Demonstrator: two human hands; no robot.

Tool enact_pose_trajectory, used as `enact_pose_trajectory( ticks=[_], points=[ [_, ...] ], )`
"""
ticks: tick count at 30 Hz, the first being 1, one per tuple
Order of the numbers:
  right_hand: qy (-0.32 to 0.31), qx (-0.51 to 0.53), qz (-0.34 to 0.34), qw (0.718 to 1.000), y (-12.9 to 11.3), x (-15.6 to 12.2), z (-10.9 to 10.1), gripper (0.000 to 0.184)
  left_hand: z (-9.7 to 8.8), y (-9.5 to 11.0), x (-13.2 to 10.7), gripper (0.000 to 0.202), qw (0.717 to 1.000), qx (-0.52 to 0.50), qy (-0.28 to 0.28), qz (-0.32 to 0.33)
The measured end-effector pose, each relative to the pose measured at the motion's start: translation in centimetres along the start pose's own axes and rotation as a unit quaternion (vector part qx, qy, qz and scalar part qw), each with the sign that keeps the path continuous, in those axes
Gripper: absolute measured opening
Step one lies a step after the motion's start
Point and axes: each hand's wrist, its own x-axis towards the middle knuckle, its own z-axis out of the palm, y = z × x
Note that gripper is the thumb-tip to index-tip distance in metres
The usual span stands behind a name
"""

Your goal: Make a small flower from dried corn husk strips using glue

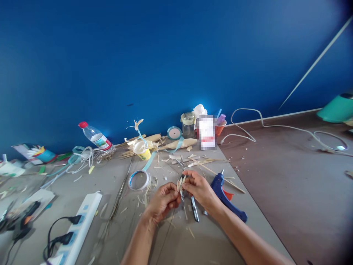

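Observation:
Close together above the middle of the table, both hands grip a small bundle of pale dried husk pieces (181,182), shaped like petals. My left hand (164,200) pinches it from the left, fingers curled. From the right, my right hand (199,187) holds it between thumb and fingers. A utility knife (194,209) lies on the table just below my right hand. To the right of that hand rests a blue hot glue gun (227,198), nozzle pointing away. A roll of tape (138,180) lies left of the hands, among thin husk scraps.
At the back stand a yellow paper cup (143,153) with a husk flower, a glass jar (188,129) and an orange cup (220,129). A plastic bottle (96,137) leans at the left. A white power strip (85,217) lies front left, and a white cable (292,127) runs along the right.

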Motion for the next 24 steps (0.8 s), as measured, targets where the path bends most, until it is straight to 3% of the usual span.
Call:
enact_pose_trajectory(
  ticks=[5,24],
  points=[
    [0.017,0.004,-0.004,1.000,-0.23,-0.13,0.14,0.039,-0.04,-0.16,0.06,0.025,1.000,-0.017,-0.006,0.017],
    [0.018,0.034,0.033,0.999,-0.27,-0.26,0.51,0.041,-0.04,-0.20,0.00,0.027,0.996,-0.075,-0.033,-0.023]
  ],
)
